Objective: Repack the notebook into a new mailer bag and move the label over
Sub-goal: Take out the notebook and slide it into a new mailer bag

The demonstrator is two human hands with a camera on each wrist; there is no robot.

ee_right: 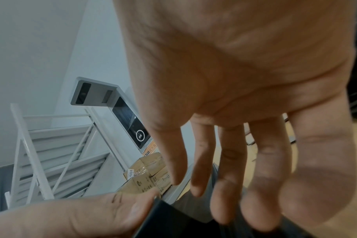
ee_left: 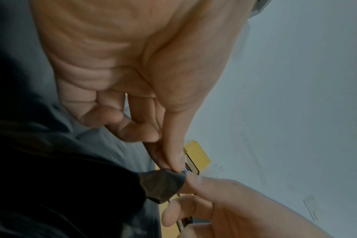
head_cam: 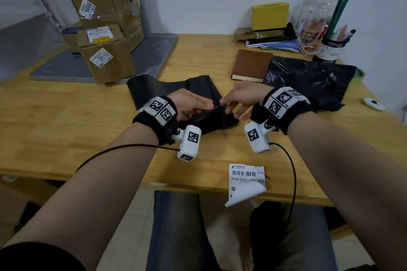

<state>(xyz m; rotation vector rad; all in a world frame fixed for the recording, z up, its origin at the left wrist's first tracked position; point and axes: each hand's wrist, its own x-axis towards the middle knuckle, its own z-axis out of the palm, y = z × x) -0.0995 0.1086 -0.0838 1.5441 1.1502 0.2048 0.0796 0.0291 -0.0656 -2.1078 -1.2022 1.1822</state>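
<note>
Head view: left hand [head_cam: 189, 103] pinches the mailer [head_cam: 174, 90] edge at table [head_cam: 66, 116] centre; right hand [head_cam: 242, 99] fingers spread, just beside.

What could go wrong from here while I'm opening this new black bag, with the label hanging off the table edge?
1. The label overhangs the table edge with a corner curled; an arm or cable could knock it off, or it may stick to itself.
2. Your left hand pinches only a thin edge of the mailer bag; it might slip or stretch.
3. The notebook sits beside the crumpled old bag; the bags could get confused.
</note>
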